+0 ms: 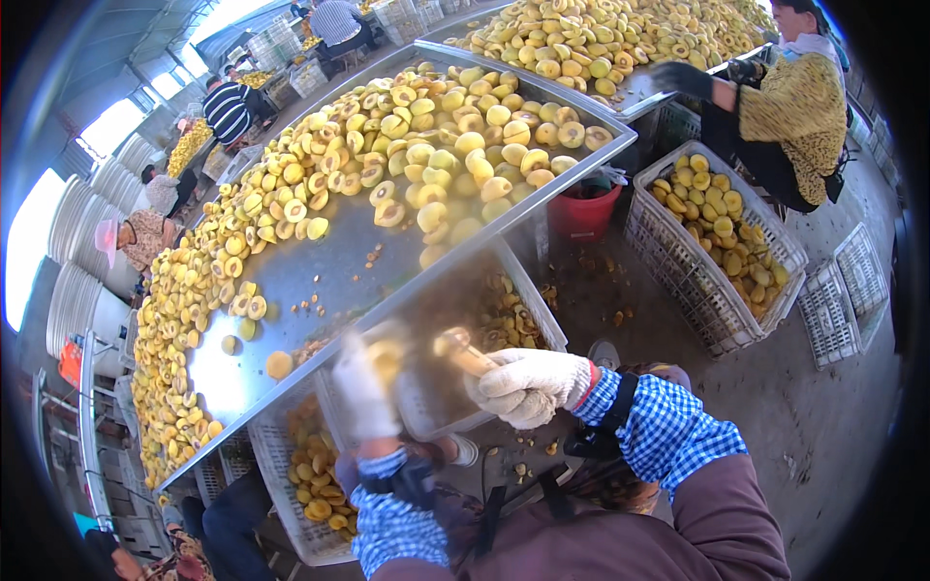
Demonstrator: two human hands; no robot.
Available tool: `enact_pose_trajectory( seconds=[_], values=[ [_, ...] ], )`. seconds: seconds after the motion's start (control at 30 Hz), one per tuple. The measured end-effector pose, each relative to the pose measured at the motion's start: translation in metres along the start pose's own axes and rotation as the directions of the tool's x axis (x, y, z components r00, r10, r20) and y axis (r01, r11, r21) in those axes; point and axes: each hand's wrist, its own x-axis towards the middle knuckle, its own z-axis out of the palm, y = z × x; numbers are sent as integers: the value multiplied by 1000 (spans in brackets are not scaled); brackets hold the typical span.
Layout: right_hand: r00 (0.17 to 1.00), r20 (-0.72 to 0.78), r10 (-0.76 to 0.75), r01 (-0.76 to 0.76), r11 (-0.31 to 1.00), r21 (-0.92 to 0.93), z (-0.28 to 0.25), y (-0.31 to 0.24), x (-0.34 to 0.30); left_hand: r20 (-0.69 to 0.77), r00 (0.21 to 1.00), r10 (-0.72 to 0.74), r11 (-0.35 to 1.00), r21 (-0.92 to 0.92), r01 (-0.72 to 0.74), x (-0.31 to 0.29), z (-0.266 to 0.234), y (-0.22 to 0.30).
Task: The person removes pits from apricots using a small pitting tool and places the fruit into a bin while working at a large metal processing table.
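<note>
right hand (526,387) in a white knit glove gripping a short tan tool (467,352), gloved left hand (364,395) blurred beside a yellow fruit piece (387,358), metal desk (334,254) heaped with halved fruit (390,213), red bucket (585,215), filled pale crate (678,276), seated person (794,111) at upper right

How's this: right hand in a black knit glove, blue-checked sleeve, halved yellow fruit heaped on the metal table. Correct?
No: the head view shows the right hand in a white knit glove, not black, with a blue-checked sleeve, and halved yellow fruit heaped on the metal table.
</note>
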Motion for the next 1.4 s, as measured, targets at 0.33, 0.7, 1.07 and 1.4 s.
enact_pose_trajectory(
  seconds=[0.33,0.7,1.07,1.4],
  values=[
    [818,-390,-422,-479,-126,-869,-74,42,-9,-61,956,286,751,634,-184,41,-65,24],
    [651,-492,-578,-455,222,-862,-30,9,-14,368,927,68,759,584,-288,179,167,-2],
    [564,-531,-632,-264,472,-841,-13,-19,-14,650,749,131,477,-703,527,62,116,44],
    [541,-542,-643,-303,452,-839,-4,-7,1,531,846,47,616,-682,394,-16,121,20]
  ],
)
